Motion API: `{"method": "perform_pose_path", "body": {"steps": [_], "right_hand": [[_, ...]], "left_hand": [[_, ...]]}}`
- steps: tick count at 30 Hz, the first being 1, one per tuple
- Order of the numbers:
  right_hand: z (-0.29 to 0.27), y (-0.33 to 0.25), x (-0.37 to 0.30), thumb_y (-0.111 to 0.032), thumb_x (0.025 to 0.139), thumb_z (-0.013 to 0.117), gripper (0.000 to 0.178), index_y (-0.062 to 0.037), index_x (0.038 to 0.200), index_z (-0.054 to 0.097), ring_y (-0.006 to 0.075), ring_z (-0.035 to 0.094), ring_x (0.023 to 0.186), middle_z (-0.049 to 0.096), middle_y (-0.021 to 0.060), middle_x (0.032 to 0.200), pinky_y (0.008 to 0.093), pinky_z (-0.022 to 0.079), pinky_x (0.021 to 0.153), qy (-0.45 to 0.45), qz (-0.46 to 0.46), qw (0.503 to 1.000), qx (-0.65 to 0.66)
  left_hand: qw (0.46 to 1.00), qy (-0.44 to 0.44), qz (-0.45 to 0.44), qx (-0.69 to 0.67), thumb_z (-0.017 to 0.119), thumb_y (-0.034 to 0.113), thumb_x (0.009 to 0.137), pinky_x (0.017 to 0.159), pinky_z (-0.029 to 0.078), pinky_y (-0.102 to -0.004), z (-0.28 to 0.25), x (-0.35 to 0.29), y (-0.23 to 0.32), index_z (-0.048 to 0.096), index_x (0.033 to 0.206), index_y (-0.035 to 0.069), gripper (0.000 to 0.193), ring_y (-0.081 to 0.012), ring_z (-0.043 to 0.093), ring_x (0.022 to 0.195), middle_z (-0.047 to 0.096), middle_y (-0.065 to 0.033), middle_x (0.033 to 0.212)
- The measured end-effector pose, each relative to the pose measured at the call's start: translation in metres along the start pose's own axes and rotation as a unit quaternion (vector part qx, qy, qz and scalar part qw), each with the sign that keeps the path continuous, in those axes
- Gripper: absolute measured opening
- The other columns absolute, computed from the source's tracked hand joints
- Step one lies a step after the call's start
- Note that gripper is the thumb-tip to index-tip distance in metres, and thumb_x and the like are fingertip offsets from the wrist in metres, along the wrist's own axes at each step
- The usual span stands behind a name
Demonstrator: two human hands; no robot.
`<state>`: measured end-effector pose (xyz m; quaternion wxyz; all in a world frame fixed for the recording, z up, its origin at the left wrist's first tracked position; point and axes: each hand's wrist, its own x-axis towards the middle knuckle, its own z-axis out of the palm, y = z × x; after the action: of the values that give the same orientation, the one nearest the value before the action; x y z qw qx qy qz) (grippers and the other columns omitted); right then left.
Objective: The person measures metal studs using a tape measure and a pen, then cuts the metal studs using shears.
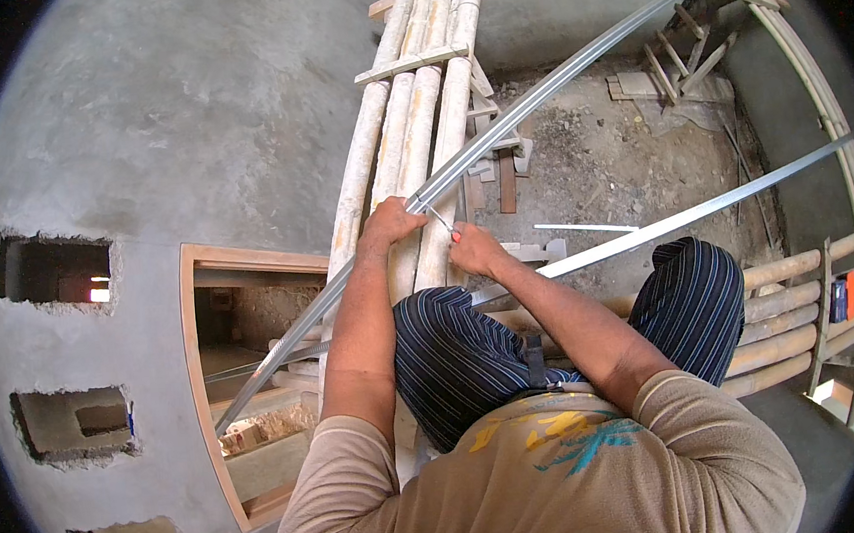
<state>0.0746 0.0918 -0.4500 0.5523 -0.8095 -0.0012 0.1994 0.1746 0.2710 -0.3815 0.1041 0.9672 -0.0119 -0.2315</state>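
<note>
1. Clasped in the left hand (pixel 394 219), fingers wrapped over the edge: a long galvanized metal channel (pixel 507 130), slanting from the opening of the wooden frame (pixel 192 332) at lower left, across the bamboo poles (pixel 423 98), to the upper right.
2. Gripped in the right hand (pixel 477 250), fingers curled tight: a small hand tool (pixel 441 220) with a thin metal shaft and a reddish part, just beside the left hand; perhaps a screwdriver, but too small to tell.
3. Main risk: a slip of the tool off smooth metal into the left fingers, owing to hands so close together.
4. Also possible: a swing or slide of the channel, from great length and a one-handed hold.
5. Possible too: a drop past the bamboo poles onto the rubble-strewn floor (pixel 597 146) below, from a loosened grasp.
6. Near the right forearm: a second metal channel (pixel 681 213), liable to shift from a knock by elbow or knee.
7. On the tan T-shirt (pixel 542 496): yellow block shapes and a teal palm-tree print (pixel 590 443), broken by folds. No legible label on the metal.
</note>
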Motion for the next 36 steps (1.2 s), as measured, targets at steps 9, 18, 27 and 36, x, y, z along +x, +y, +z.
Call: {"method": "perform_pose_path", "body": {"steps": [9, 18, 27, 36], "right_hand": [[-0.004, 0.003, 0.001, -0.022, 0.088, 0.056, 0.036, -0.0006, 0.117, 0.062, 0.0461, 0.061, 0.113, 0.064, 0.0308, 0.115, 0.0505, 0.048, 0.098, -0.025, 0.006, 1.000, 0.004], [0.003, 0.002, 0.003, -0.023, 0.090, 0.054, 0.037, -0.0005, 0.119, 0.061, 0.0458, 0.058, 0.117, 0.064, 0.0304, 0.117, 0.0505, 0.047, 0.099, -0.025, 0.022, 0.999, 0.025], [-0.002, -0.001, -0.009, -0.025, 0.092, 0.056, 0.035, 0.0033, 0.109, 0.065, 0.0481, 0.060, 0.111, 0.065, 0.0327, 0.110, 0.0513, 0.047, 0.096, -0.025, -0.002, 0.998, 0.054], [0.004, 0.010, -0.009, -0.025, 0.092, 0.055, 0.036, 0.0026, 0.114, 0.063, 0.0478, 0.060, 0.110, 0.065, 0.0321, 0.113, 0.0514, 0.048, 0.095, -0.006, -0.021, 0.999, 0.027]], "left_hand": [[1.000, -0.013, -0.007, -0.002, 0.075, 0.032, 0.072, 0.081, 0.054, -0.0383, 0.001, 0.002, 0.002, 0.073, 0.106, 0.004, 0.044, -0.0288, 0.071, 0.086, 0.073, -0.0188, 0.092], [1.000, -0.005, 0.019, 0.003, 0.076, 0.034, 0.073, 0.082, 0.054, -0.0403, 0.001, -0.004, 0.000, 0.073, 0.103, 0.005, 0.042, -0.0311, 0.071, 0.087, 0.073, -0.0196, 0.093], [0.998, -0.034, 0.022, -0.052, 0.074, 0.028, 0.074, 0.064, 0.054, -0.0355, 0.004, -0.006, -0.009, 0.071, 0.100, 0.002, 0.038, -0.0217, 0.067, 0.068, 0.069, -0.0128, 0.078], [0.999, 0.042, 0.023, -0.014, 0.077, 0.033, 0.073, 0.066, 0.055, -0.0377, 0.004, -0.008, -0.017, 0.072, 0.102, 0.005, 0.041, -0.0227, 0.070, 0.072, 0.071, -0.0123, 0.084]]}}
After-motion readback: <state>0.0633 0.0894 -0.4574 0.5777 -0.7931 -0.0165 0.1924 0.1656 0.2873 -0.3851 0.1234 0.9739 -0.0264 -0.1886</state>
